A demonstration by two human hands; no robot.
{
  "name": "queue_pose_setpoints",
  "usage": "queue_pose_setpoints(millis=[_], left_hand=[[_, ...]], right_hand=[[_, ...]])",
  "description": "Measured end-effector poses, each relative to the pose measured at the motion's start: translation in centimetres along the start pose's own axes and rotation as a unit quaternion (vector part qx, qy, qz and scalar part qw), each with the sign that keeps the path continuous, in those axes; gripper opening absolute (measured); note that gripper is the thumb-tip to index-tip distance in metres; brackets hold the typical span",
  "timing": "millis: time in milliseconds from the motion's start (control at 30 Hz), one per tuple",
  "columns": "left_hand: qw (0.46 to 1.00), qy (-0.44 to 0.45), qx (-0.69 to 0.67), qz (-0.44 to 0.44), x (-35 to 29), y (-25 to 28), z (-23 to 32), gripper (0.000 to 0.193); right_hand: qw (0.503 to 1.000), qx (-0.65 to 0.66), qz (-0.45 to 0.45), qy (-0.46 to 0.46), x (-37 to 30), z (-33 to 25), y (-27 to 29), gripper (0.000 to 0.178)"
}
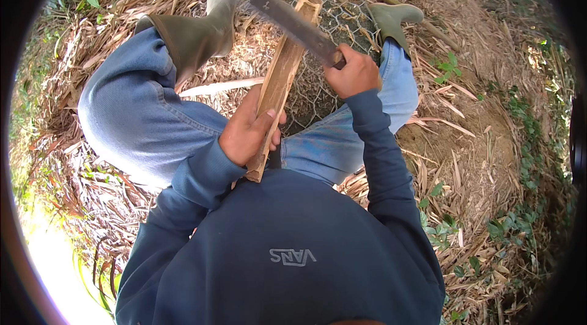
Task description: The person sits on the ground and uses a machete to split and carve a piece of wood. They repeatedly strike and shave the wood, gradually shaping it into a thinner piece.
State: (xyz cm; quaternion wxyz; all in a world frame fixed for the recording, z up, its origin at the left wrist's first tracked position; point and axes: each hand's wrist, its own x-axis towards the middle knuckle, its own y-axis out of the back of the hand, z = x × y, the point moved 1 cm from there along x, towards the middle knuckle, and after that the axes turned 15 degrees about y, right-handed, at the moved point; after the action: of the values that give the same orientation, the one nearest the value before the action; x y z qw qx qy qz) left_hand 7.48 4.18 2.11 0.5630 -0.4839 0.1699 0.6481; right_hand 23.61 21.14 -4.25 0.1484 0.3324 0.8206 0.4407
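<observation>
My left hand is closed around the lower part of a split bamboo piece. The bamboo is brown with a hollow, trough-like inner face, and it slants from near my belly up and away to the right. In my right hand is the handle of a machete, whose long dark blade points to the far left. That blade passes across the upper part of the bamboo; whether it touches the wood I cannot tell. A pale, thin strip lies beside my left hand.
Wire mesh with hexagonal holes covers a mound between my legs. My green rubber boots rest on either side. Dry leaves and bamboo sheaths litter the ground, with a thin pole at the far right and green plants around.
</observation>
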Motion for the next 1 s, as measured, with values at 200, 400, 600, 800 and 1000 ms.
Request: queue_pose_setpoints(millis=[200,400,600,800,1000], left_hand=[[0.999,-0.012,-0.02,0.022,-0.1,-0.1,-0.2,0.048],[1.0,-0.005,0.014,-0.016,-0.2,-0.5,0.2,0.048],[1.0,0.006,0.021,-0.016,0.1,-0.1,-0.4,0.048],[0.999,-0.001,0.031,-0.02,0.0,-0.1,-0.1,0.048],[0.999,0.002,0.034,-0.028,-0.3,-0.2,0.3,0.042]], right_hand=[[0.989,-0.069,-0.026,0.131,-0.4,-2.5,2.2,0.021],[1.0,-0.007,0.014,-0.012,0.4,0.7,1.0,0.022],[0.998,-0.053,-0.016,-0.039,1.3,1.6,1.4,0.027],[0.999,-0.032,-0.007,0.006,0.2,0.9,1.2,0.021],[0.983,-0.039,0.109,-0.14,1.9,6.5,0.9,0.034]])
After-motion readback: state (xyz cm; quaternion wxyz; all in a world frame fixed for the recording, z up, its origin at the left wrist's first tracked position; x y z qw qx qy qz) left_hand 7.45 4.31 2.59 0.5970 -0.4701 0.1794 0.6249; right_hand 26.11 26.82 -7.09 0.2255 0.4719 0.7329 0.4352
